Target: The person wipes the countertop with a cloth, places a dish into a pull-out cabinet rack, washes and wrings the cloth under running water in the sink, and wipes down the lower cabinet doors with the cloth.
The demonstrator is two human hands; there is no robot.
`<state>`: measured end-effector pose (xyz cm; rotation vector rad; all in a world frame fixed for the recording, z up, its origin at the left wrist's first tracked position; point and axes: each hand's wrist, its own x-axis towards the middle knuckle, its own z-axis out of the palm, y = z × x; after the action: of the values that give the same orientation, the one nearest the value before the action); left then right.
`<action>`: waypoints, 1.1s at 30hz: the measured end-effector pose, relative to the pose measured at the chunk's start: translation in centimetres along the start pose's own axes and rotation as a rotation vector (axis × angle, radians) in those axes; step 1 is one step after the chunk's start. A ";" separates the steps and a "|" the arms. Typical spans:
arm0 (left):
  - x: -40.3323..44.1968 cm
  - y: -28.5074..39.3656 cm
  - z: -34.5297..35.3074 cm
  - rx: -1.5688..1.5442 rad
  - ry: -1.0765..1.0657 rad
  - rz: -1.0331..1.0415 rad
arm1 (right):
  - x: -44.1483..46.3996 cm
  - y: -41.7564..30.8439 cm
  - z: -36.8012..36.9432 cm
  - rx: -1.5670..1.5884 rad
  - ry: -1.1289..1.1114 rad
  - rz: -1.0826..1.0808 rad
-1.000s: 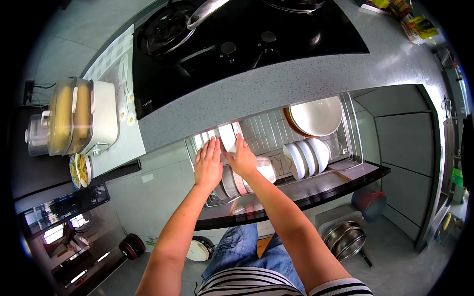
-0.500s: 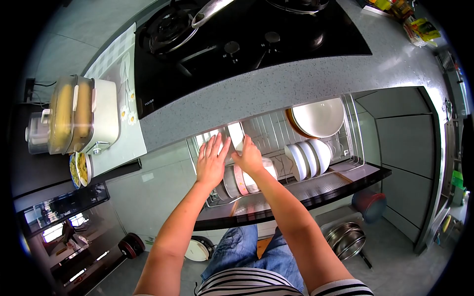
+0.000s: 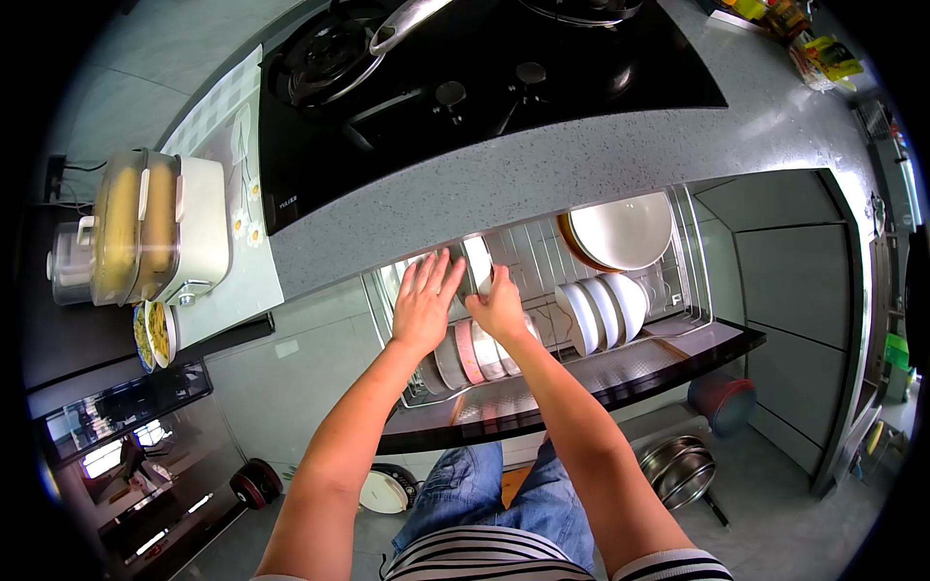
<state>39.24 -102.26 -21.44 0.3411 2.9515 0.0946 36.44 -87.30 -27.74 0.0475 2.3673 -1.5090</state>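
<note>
Both of my hands reach into a pulled-out wire dish rack (image 3: 705,281) under the counter. My right hand (image 3: 499,305) has its fingers closed on the near end of a narrow white dish (image 3: 477,258) standing on edge; its exact kind is unclear. My left hand (image 3: 422,302) lies with fingers stretched out over pale dishes at the rack's left back, partly hidden under the counter edge. Below the hands stand several bowls on edge, among them a pink-rimmed bowl (image 3: 469,353). To the right are several white bowls (image 3: 579,320) in a row, with a large white bowl (image 3: 635,232) behind them.
A black gas hob (image 3: 407,126) is set in the grey counter (image 3: 581,150) above the drawer. At the left stand a food steamer (image 3: 160,228) and a plate of food (image 3: 162,331). Metal pans (image 3: 678,472) and a dark red bucket (image 3: 722,405) sit low at the right.
My right hand's fingers have closed in on the narrow white dish. My left hand has shifted slightly to the right, its fingers still spread.
</note>
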 end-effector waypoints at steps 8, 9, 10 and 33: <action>1.3 1.0 -0.6 0.163 -0.054 0.159 | -0.3 0.4 -0.8 0.044 0.060 0.038; 1.5 1.1 -0.6 0.203 -0.053 0.183 | -0.3 0.6 -0.8 0.047 0.069 0.025; 1.4 1.0 -0.6 0.221 -0.066 0.175 | -0.4 0.8 -0.7 0.052 0.077 0.014; -3.1 -3.2 -0.1 0.061 -0.004 0.067 | -1.6 -2.6 4.6 -0.138 -0.067 -0.082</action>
<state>41.46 -106.08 -21.09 0.4476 2.9438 0.0128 38.59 -92.33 -26.73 -0.1318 2.4394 -1.3568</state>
